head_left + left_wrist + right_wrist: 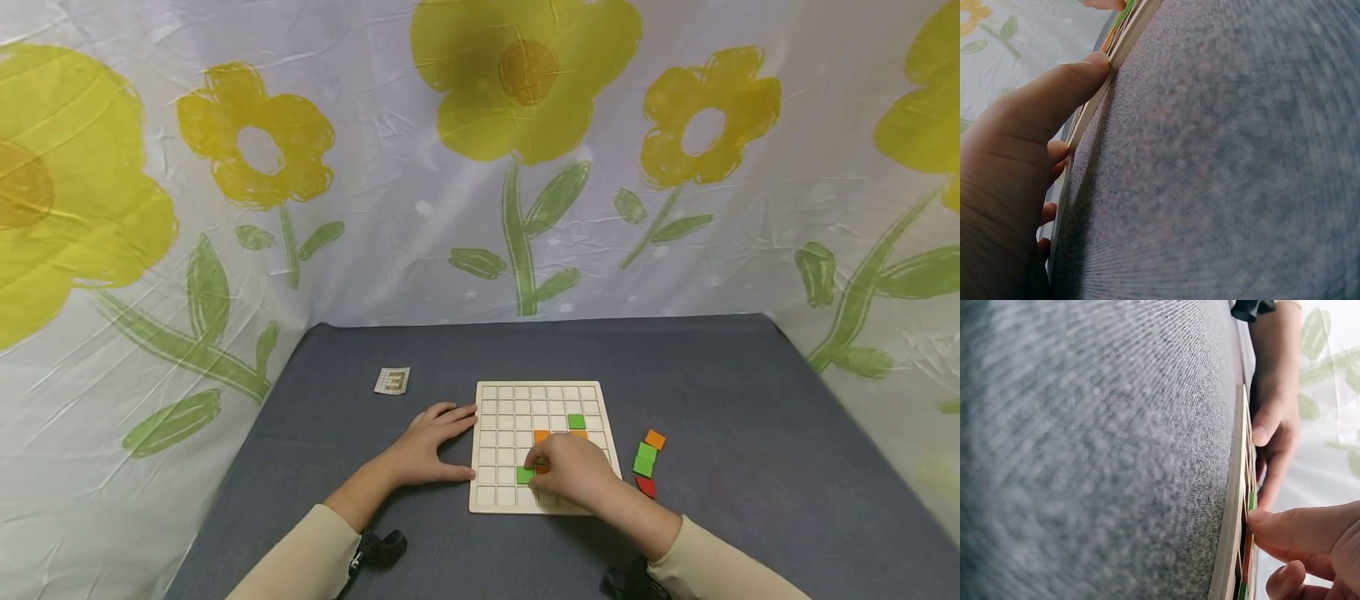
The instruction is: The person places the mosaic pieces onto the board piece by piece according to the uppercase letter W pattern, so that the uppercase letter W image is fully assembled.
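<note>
Item, board point(487, 456): pale, gridded, flat on the dark worktop point(750, 417), between the two hands.

Item, right hand point(573, 468): over the board's lower middle; grip narrow, thumb and forefinger pinching what appears to be an orange tile point(542, 469), partly hidden by the fingers. Tile lies at the fingertips, down at board level; whether fully seated, cannot tell.

Item, green tile point(525, 475): in a cell just left of the grip. Another green and further orange pieces beyond the hand.

Item, left hand point(431, 450): fingers spread wide, tips and thumb touching the board's left edge, apparently steadying it.

Item, loose pieces: orange point(656, 439), green point(643, 459), red point(646, 487); right of the board, apart from the grip.

Item, patterned card point(392, 381): beyond the left hand.

Step, as judged: fitting a tile into its cell. Next move calls for settling it flat and releasing without nudging its green neighbour.
</note>
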The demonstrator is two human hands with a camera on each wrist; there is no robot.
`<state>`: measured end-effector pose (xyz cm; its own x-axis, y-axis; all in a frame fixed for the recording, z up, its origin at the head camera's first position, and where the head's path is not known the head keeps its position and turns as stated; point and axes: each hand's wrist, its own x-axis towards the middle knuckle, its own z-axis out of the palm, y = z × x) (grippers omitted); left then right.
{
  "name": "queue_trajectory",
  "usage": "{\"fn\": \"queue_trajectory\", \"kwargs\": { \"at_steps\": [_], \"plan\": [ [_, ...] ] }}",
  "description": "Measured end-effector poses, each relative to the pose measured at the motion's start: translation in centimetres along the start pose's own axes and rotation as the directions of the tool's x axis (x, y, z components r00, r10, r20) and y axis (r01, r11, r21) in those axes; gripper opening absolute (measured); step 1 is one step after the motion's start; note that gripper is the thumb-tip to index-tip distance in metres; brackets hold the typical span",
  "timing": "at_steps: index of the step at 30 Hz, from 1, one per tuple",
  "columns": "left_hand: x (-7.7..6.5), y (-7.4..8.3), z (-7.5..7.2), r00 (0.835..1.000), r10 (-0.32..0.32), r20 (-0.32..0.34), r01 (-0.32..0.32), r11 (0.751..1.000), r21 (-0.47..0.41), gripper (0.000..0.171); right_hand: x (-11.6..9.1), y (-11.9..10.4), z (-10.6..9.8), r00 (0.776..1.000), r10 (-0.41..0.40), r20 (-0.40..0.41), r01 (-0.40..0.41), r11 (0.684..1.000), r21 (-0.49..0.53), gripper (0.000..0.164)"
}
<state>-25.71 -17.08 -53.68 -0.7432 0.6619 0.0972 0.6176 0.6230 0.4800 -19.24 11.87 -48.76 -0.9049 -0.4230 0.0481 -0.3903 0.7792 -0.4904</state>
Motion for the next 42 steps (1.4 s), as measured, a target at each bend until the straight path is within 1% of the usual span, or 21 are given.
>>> {"fn": "queue_trajectory", "kwargs": {
  "at_steps": [8,12,20,24,27,31,35,39,42],
  "plan": [
    [0.1,-0.2,0.1,1.000,0.003,-0.004,-0.003,1.000,0.015,0.091,0.0,0.0,-0.3,1.000,-0.004,0.004,0.004,1.000,0.012,0.018],
    [0.1,-0.1,0.1,1.000,0.001,0.001,-0.001,1.000,0.013,0.092,-0.4,0.2,-0.8,1.000,0.003,-0.022,-0.002,1.000,0.029,0.016],
    [0.0,0.0,0.1,1.000,-0.005,0.009,0.005,1.000,0.009,0.091,-1.9,1.5,-2.4,0.993,0.099,-0.064,-0.092,0.991,0.102,0.011],
    [0.0,0.0,0.0,1.000,-0.002,0.009,0.002,1.000,0.012,0.091,-2.9,2.3,-3.3,0.988,0.134,-0.076,-0.122,0.981,0.148,0.010],
    [0.1,-0.1,0.1,1.000,0.004,0.005,-0.004,1.000,0.015,0.091,-3.6,3.0,-3.9,0.981,0.177,-0.081,-0.161,0.973,0.168,0.010],
    [0.1,-0.2,0.2,1.000,-0.002,0.009,0.002,1.000,0.020,0.092,-4.5,4.1,-4.6,0.969,0.226,-0.102,-0.206,0.963,0.174,0.008],
    [0.1,-0.2,0.3,1.000,-0.013,0.014,0.013,1.000,0.021,0.092,-5.6,5.4,-5.3,0.960,0.248,-0.132,-0.227,0.961,0.158,0.006],
    [0.1,-0.1,0.2,1.000,-0.007,0.007,0.007,1.000,0.009,0.092,-6.6,6.5,-6.0,0.945,0.299,-0.130,-0.279,0.948,0.154,0.009],
    [0.0,0.0,0.0,1.000,-0.010,0.005,0.010,1.000,0.005,0.091,-7.2,7.2,-6.5,0.940,0.319,-0.124,-0.299,0.942,0.154,0.013]
  ]
}}
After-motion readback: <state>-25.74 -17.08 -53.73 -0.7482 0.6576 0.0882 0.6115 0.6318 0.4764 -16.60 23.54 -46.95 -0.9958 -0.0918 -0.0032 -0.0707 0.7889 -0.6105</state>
